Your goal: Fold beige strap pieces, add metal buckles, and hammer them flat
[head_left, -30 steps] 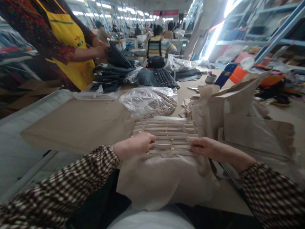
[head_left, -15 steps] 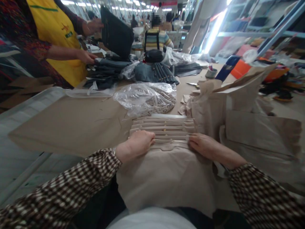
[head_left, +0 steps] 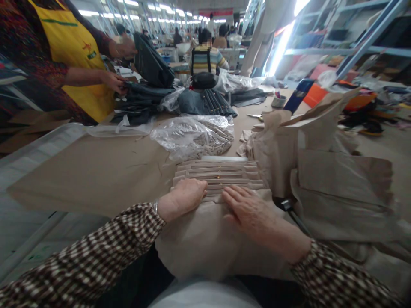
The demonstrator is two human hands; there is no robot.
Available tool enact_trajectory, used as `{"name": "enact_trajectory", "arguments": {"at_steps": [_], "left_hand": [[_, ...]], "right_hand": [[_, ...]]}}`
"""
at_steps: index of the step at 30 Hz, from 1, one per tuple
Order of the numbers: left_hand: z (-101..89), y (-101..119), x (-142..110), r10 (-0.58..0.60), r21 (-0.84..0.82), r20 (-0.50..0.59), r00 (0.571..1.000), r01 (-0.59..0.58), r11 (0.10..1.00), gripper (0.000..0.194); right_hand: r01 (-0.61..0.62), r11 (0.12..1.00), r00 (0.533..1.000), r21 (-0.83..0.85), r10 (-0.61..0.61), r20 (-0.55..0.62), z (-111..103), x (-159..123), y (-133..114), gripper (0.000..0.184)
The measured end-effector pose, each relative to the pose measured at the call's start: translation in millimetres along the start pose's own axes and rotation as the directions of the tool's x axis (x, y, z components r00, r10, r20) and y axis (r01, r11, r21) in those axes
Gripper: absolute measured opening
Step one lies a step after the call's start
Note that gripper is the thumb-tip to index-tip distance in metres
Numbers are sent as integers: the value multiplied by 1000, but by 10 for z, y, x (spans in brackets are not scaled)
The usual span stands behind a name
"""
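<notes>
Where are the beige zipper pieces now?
In the head view, the beige zipper pieces lie just right of centre, in front of the crumpled clear bag, the left hand and right hand at their near edge.

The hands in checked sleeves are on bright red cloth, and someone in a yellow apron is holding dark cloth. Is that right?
Not quite: the cloth under the left hand and right hand is beige, not red, as the head view shows. The rest is right.
</notes>
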State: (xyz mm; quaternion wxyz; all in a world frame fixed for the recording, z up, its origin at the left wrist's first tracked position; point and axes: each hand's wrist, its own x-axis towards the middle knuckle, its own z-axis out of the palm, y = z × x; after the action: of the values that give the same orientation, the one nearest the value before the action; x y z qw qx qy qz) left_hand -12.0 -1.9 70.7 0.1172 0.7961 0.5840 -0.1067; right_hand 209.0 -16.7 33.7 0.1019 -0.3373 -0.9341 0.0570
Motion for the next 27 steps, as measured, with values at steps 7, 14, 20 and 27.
{"name": "enact_trajectory", "arguments": {"at_steps": [7,14,20,27], "left_hand": [[22,178,-7,70,118,-141,988,-54,992,22],[1004,388,-13,369,171,-587,720,-335,927,64],[1282,264,68,393,235,-509,766,-315,920,58],[1119,356,19,310,157,-369,876,-270,950,58]], "right_hand": [[-53,993,990,104,39,132,364,-167,41,68],[52,898,989,438,15,-148,240,-157,72,41],[-203,865,718,458,450,-531,-349,-796,1031,20],[-790,373,180,486,900,-398,-1064,-1526,2343,66]]}}
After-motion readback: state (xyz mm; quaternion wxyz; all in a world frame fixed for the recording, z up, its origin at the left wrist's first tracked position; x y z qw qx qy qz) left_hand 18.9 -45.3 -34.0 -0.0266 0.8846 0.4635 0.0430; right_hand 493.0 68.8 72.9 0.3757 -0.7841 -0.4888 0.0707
